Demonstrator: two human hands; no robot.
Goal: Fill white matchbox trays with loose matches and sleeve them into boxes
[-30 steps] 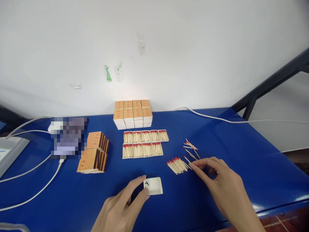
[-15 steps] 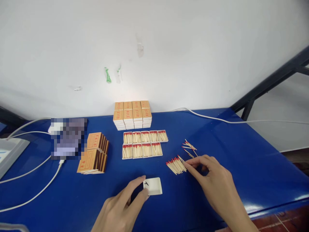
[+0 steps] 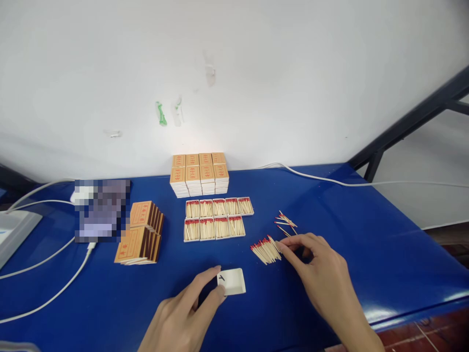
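Blue table (image 3: pixel 366 230): left hand (image 3: pixel 183 313) pinches white tray (image 3: pixel 234 282), loose right hand (image 3: pixel 322 274) touches match pile (image 3: pixel 266 249).

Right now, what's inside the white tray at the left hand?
The white tray looks empty apart from a small dark mark near its left end. The left hand grips that end, and its fingertips cover the strip of the inside beneath them.

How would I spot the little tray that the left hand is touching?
Start at the blue table, then find the two rows of match-filled trays near its middle. Closer to the person, at the left hand's fingertips, lies a single white tray. Unlike the others, it holds no red-tipped matches.
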